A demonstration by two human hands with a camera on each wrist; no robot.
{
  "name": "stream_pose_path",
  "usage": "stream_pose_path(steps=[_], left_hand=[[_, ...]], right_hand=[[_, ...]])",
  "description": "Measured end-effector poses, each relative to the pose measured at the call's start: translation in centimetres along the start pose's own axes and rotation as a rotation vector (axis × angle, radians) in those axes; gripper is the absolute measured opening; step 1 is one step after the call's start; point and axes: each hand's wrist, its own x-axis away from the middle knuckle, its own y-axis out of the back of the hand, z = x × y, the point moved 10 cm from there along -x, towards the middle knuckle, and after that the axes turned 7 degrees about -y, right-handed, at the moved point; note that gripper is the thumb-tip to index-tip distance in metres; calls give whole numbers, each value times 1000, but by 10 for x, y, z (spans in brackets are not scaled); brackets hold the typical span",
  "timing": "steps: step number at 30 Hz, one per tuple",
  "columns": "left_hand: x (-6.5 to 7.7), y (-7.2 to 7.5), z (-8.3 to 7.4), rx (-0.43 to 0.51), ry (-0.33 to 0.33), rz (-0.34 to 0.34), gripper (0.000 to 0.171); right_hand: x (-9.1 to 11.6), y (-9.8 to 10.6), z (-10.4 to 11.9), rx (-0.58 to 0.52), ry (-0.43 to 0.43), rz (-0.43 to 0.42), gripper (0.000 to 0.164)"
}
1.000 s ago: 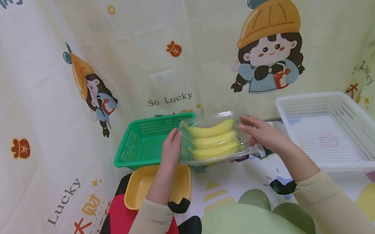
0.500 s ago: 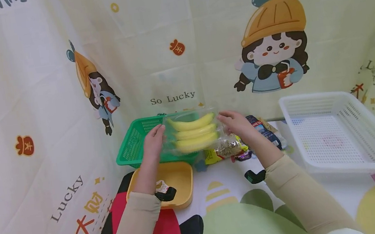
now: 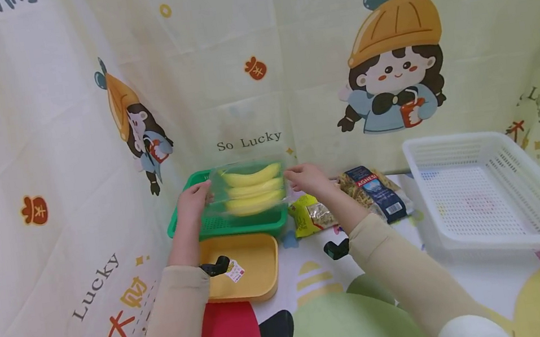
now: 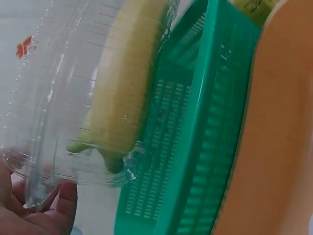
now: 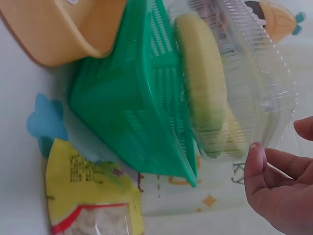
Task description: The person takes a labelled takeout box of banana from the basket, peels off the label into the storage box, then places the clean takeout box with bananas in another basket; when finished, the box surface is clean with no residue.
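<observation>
A clear plastic box (image 3: 219, 193) with three yellow bananas (image 3: 254, 187) is held up over the green basket (image 3: 244, 227). My left hand (image 3: 193, 199) pinches its left end; the left wrist view shows thumb and fingers (image 4: 66, 203) on the clear rim. At the opposite end, my right hand (image 3: 308, 178) grips the box by its edge, with the fingers (image 5: 255, 164) against the plastic in the right wrist view. The basket's slotted wall (image 5: 112, 107) lies just beneath the box there. The box hides part of the basket's inside.
An orange tub (image 3: 257, 267) with a white label (image 3: 234, 271) stands in front of the basket. Right of it lie a yellow packet (image 3: 307, 215) and a pasta bag (image 3: 373, 192). A white basket (image 3: 505, 243) is at the right. Printed cloth (image 3: 301, 90) hangs behind.
Both hands have carried the banana box leftward, from in front of the bags to over the green basket. The yellow packet and pasta bag have come into sight.
</observation>
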Motion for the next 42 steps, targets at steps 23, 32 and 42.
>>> stream_pose_path(steps=[23,32,42], left_hand=[[-22,18,52,-219,222,-61,50],[-32,7,66,-302,215,19,79],[-33,-1,76,-397,168,104,72]], right_hand=[[-27,-71,-8,-581,-254,238,65],[-30,-95,-5,-681,-241,255,62],[-29,-107,-15,-616,-236,232,63]])
